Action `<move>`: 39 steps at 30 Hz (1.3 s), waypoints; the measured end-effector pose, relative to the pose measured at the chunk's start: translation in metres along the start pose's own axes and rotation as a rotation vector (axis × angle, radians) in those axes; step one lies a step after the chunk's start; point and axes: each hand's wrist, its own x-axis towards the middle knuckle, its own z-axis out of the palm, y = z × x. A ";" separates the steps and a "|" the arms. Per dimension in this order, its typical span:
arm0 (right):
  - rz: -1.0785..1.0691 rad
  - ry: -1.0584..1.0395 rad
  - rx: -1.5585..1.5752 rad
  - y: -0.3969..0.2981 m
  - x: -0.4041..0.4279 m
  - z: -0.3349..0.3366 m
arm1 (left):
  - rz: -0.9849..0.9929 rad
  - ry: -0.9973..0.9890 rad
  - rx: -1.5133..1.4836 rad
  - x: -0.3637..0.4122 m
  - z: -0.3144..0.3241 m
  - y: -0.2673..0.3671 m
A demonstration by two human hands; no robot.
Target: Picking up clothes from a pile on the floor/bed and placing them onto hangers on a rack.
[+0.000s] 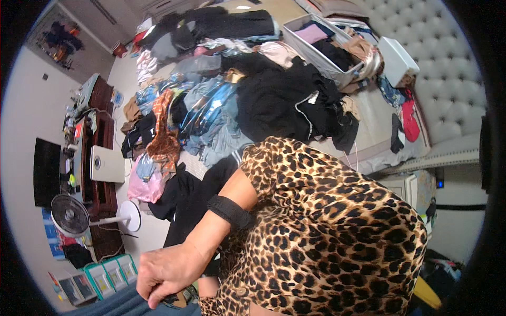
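Note:
My right hand [170, 270] is at the lower left, its fingers curled in and nothing seen between them. A black band circles that forearm, below a leopard-print sleeve [269, 173]. My left hand is out of view; only a bit of its forearm [207, 286] shows behind the right one. Blue-grey fabric [130, 302] lies below my right hand; contact cannot be told. Beyond my forearm a black garment [189, 215] stretches down, partly hidden by the arm. A pink plastic bag [146, 183] and a rust-orange patterned garment [162, 134] are beside it.
Heaped clothes, among them a black top [276, 102], cover much of the bed by a tufted headboard [438, 63]. A fabric storage box [294, 37] holds folded clothes. A white fan [71, 215], a bathroom scale [106, 164] and a dark wooden cabinet [101, 197] stand left.

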 end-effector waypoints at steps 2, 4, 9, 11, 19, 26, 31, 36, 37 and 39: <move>-0.030 -0.008 0.042 0.001 -0.011 -0.006 | 0.118 0.103 0.075 -0.024 0.000 0.019; -0.022 -0.061 -0.005 0.007 -0.027 -0.018 | 0.235 0.209 0.155 -0.049 0.003 0.036; 0.211 -0.265 -0.122 0.042 -0.112 -0.067 | 0.508 0.453 0.395 -0.121 0.019 0.072; 0.552 -0.238 0.007 0.057 -0.161 -0.085 | 0.607 0.524 0.491 -0.149 0.024 0.086; 1.235 0.554 0.056 0.120 -0.331 -0.094 | 0.693 0.469 0.512 -0.192 0.024 0.132; 1.493 0.702 -0.351 0.164 -0.417 -0.112 | 0.649 1.115 1.927 -0.214 0.016 0.136; 1.488 0.641 -0.453 0.183 -0.391 -0.139 | 0.767 1.102 1.845 -0.242 0.017 0.120; 0.882 0.235 -0.134 0.173 -0.247 -0.113 | 0.481 1.304 1.452 -0.244 0.043 0.074; 0.881 0.114 -0.014 0.165 -0.213 -0.097 | 0.465 1.221 1.182 -0.241 0.048 0.066; 0.842 -0.139 0.136 0.149 -0.150 -0.054 | 0.446 1.123 0.937 -0.239 0.060 0.050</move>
